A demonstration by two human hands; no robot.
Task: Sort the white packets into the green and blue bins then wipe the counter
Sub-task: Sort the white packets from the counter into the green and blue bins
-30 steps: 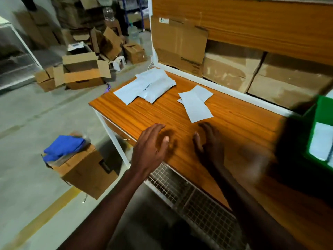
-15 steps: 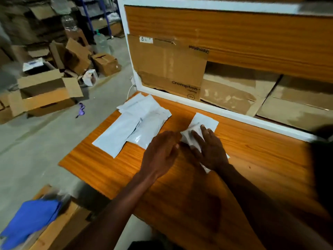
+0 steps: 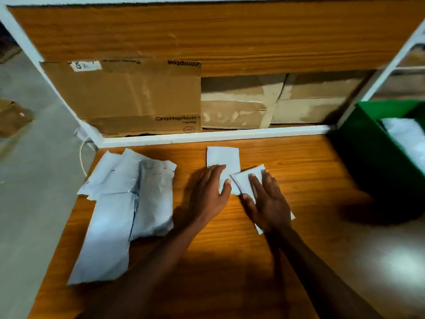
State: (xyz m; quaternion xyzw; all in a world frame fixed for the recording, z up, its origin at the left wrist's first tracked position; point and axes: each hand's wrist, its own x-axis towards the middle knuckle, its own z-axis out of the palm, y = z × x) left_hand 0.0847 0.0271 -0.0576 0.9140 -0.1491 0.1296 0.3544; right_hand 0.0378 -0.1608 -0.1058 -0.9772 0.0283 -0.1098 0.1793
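— How were the hands placed?

— Both forearms came up from the 6 o'clock edge and met near the middle of the desk (image 3: 230, 261). The left hand (image 3: 212, 194) lay palm down, and the right hand (image 3: 269, 201) lay palm down just beside it, at its 3 o'clock.

— And the white packets, how did they look?

— Two small white packets were under the hands. The upright small packet (image 3: 224, 157) lay flat at 12 o'clock of the left hand. The tilted small packet (image 3: 243, 183) overlapped its lower corner and continued under the right hand. At 9 o'clock of the hands there was a pile of bigger packets (image 3: 128, 203), wrinkled and overlapping, reaching to the left edge of the desk. At 3 o'clock stood the green bin (image 3: 372, 143), with something white inside. The picture was blurred there.

— What were the fingers doing?

— The left fingers (image 3: 220, 178) were straight and close together, resting on the upright small packet. The right fingers (image 3: 264, 183) were straight and a little spread, pressing flat on the tilted one. The right thumb touched its near edge. No finger was curled around a packet.

— What was behind?

— A cardboard sheet (image 3: 128, 97) leaned at 12 o'clock.
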